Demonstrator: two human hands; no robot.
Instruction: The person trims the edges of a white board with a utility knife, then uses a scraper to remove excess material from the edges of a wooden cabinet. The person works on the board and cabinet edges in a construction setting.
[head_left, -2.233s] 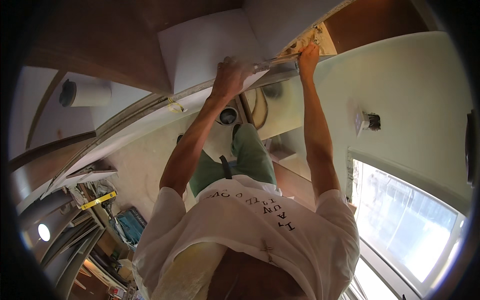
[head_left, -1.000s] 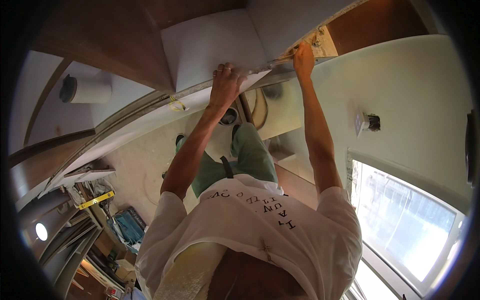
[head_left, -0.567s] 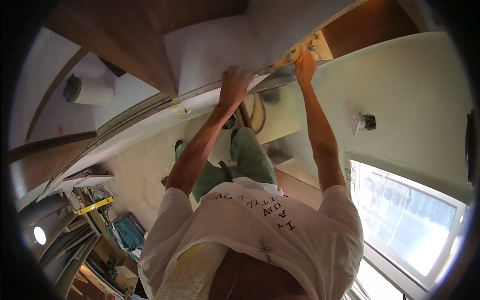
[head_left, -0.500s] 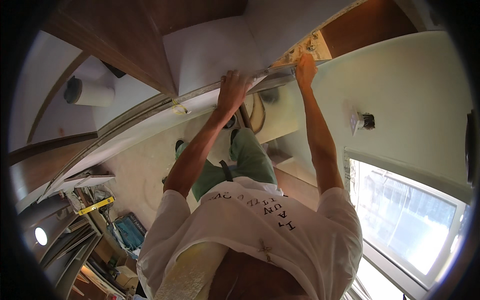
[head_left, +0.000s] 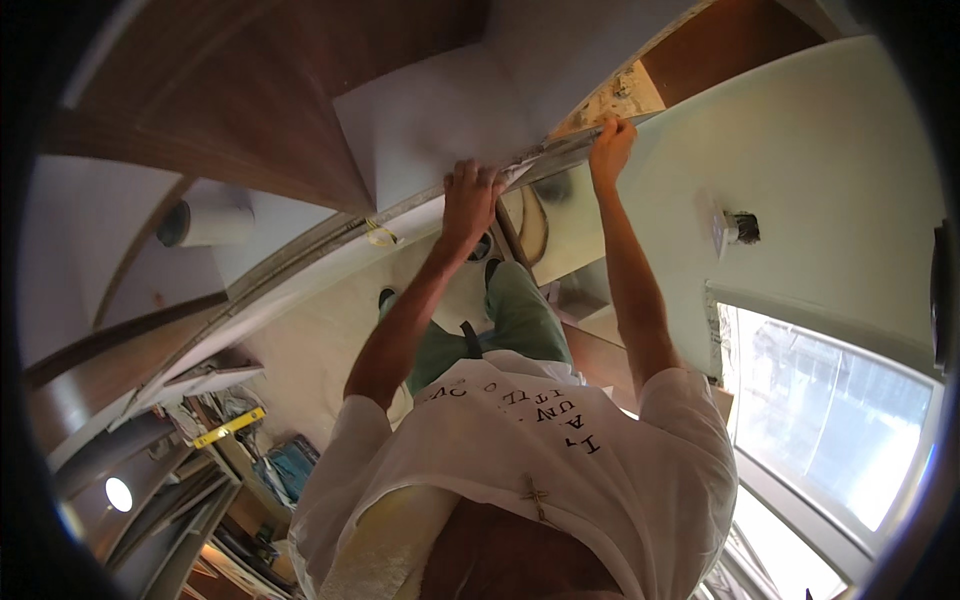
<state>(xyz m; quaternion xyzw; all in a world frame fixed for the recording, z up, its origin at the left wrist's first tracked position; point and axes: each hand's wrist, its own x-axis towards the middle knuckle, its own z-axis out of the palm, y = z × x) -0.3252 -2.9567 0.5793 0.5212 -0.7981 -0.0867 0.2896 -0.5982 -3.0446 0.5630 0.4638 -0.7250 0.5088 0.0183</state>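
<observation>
Panel work, overhead, mid-fit. The white panel (head_left: 430,130) is the largest item: a flat sheet lying against the dark wood-grain surface (head_left: 200,110), its near edge running along the curved pale trim strip (head_left: 320,250). At the panel's right-hand end a patch of rough, bare substrate (head_left: 615,95) shows, so that end does not look closed up.

Both arms reach up to the panel's near edge. Left hand (head_left: 470,195): fingers curled over the edge, grasping it about midway along. Right hand (head_left: 612,148): fingertips pinched on the thin edge strip toward the right end, just below the rough patch. The hands are apart, both in contact with the same edge.

Judgement: the panel is raised and roughly in place, but held by hand; no fixing is visible, so seating and securing appear to be left. The edge near the left hand looks slightly proud of the trim.

Smaller: a paper roll (head_left: 205,222) near the left edge of the wood surface; a small wall fitting (head_left: 735,228) on the pale wall above the window (head_left: 830,420).
</observation>
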